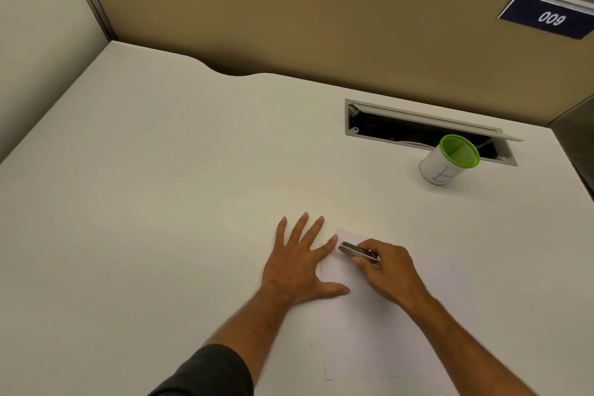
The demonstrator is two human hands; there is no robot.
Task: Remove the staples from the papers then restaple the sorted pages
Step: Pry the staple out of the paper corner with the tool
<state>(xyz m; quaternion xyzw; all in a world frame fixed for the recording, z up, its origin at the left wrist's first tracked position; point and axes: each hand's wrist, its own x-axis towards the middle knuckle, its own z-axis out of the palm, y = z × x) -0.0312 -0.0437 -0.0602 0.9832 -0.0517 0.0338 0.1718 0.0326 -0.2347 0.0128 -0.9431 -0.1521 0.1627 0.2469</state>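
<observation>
A stack of white papers lies on the white desk in front of me, its sheets slightly fanned at the near end. My left hand rests flat with fingers spread on the papers' left edge, pinning them down. My right hand grips a small metal stapler, whose jaws sit at the top left corner of the stack, right by my left index fingertip. No staple is visible at this size.
A white pen cup with a green mesh rim stands at the back right, beside an open cable tray slot in the desk. A tan partition wall bounds the back, with a blue "600" label.
</observation>
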